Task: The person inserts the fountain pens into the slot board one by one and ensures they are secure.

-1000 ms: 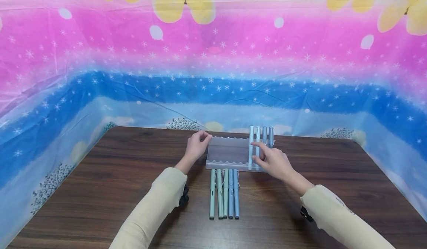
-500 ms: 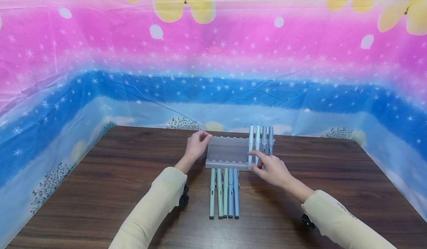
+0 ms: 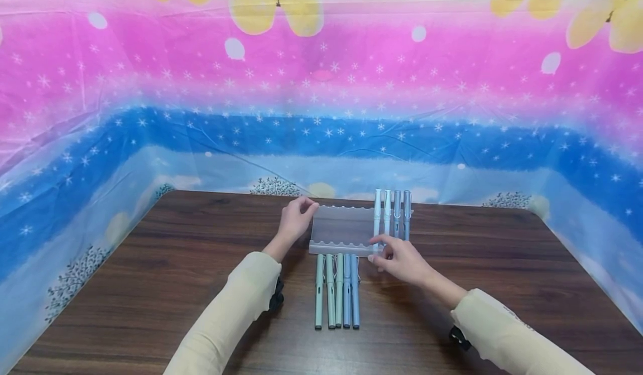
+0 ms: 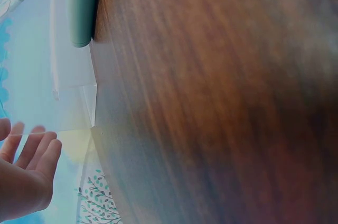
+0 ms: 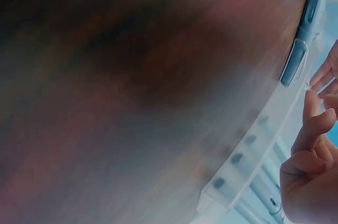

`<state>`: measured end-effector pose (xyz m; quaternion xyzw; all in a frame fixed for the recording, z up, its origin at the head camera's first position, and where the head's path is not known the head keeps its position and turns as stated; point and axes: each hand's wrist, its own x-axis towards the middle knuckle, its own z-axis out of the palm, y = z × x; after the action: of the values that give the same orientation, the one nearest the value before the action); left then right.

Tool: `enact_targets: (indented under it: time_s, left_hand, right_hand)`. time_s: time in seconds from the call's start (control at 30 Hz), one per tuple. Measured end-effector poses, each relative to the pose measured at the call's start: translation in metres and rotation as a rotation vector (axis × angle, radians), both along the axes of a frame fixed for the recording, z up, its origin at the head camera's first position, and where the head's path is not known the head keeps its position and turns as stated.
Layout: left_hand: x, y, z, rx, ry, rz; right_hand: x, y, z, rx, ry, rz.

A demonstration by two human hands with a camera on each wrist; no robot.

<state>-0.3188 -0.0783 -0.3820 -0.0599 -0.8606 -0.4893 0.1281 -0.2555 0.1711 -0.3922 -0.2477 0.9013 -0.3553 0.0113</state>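
A clear plastic pen stand (image 3: pixel 341 225) with notched edges stands toward the back of the table. My left hand (image 3: pixel 295 219) pinches its upper left edge between thumb and fingers. Two pale pens (image 3: pixel 377 205) and two darker blue-grey pens (image 3: pixel 397 205) lean in its right-hand slots. Over the front lip near those pens is my right hand (image 3: pixel 406 259), thumb and index finger apart, nothing between them; it hides the pens' lower ends. In front of the stand lies a row of capped pens, green ones (image 3: pixel 319 294) on the left and blue ones (image 3: pixel 355 294) on the right.
The brown wooden table (image 3: pixel 166 285) ends just behind the stand. A printed cloth (image 3: pixel 321 135) in pink and blue hangs around its back and sides. In the right wrist view, the stand's front lip (image 5: pixel 253 147) runs close by the right hand.
My right hand has come down along the leftmost pale pen toward the front lip and slightly left. My left hand keeps its place on the stand's edge.
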Motion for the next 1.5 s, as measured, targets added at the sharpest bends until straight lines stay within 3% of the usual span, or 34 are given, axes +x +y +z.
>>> enact_targets:
  time_s: [0.37,0.87,1.17,1.37,1.5]
  left_hand:
    - [0.001,0.0,0.001,-0.005,-0.013,0.006]
    - [0.0,0.0,0.0,-0.011,-0.001,0.007]
    - [-0.001,0.0,-0.001,-0.009,-0.006,0.004]
    - [-0.001,0.0,-0.001,-0.006,-0.009,0.003]
    - [0.0,0.0,0.0,-0.006,-0.007,0.003]
  right_hand:
    - [0.004,-0.013,-0.005,-0.002,-0.065,-0.024]
    - [0.01,-0.031,-0.006,0.177,0.057,-0.023]
    - [0.008,-0.028,-0.006,0.242,-0.021,-0.044]
    - [0.007,-0.024,-0.006,0.22,-0.065,-0.072]
    - [0.006,-0.021,-0.006,0.19,-0.094,-0.037]
